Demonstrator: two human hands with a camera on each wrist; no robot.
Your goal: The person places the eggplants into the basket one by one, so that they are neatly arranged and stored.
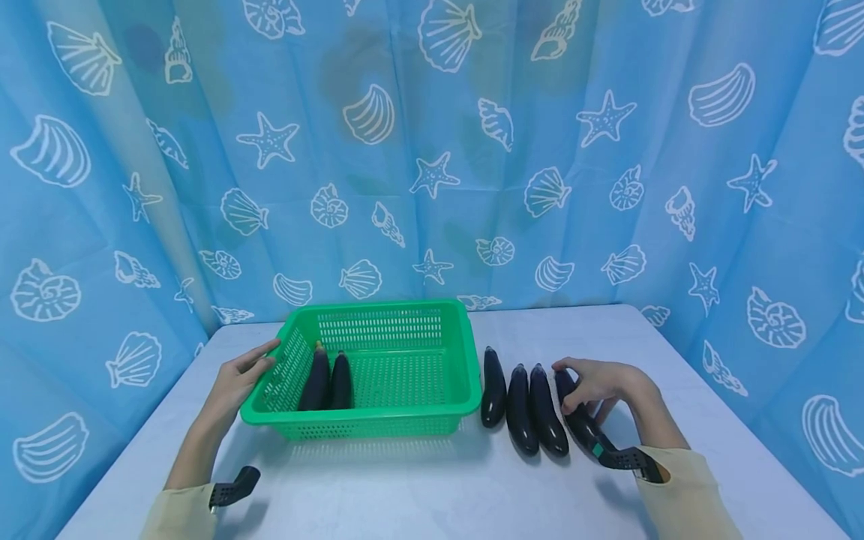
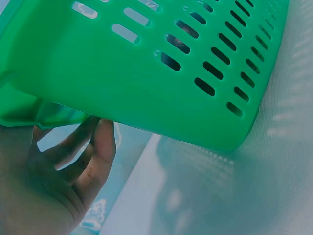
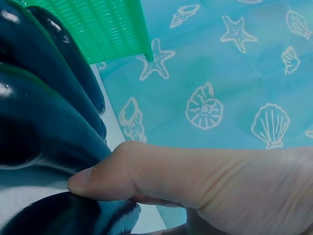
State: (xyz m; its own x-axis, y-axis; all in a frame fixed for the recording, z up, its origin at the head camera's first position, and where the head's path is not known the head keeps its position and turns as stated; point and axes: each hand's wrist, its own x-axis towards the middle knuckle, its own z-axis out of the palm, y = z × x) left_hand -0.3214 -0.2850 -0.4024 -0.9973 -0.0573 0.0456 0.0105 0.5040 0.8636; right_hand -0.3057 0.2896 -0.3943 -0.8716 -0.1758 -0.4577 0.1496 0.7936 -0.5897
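At the right end of a row of dark purple eggplants, my right hand [image 1: 597, 382] grips one eggplant [image 1: 584, 420] near its stem end. The right wrist view shows the thumb [image 3: 98, 183] against this eggplant [image 3: 73, 215], with the other fingers mostly hidden. Three more eggplants [image 1: 494, 390] lie side by side to its left, stems pointing away. My left hand [image 1: 236, 382] touches the outer left rim of a green plastic basket [image 1: 364, 412], its fingers fairly straight. Up close, its fingertips [image 2: 104, 139] meet the rim's underside. Two eggplants [image 1: 341, 382] lie inside the basket's left part.
A white-covered table [image 1: 378, 487] carries everything. Behind it and along both sides hangs a blue curtain [image 1: 432, 225] with white shell and starfish prints. Black wrist mounts [image 1: 235, 487] stick out from both cream sleeves.
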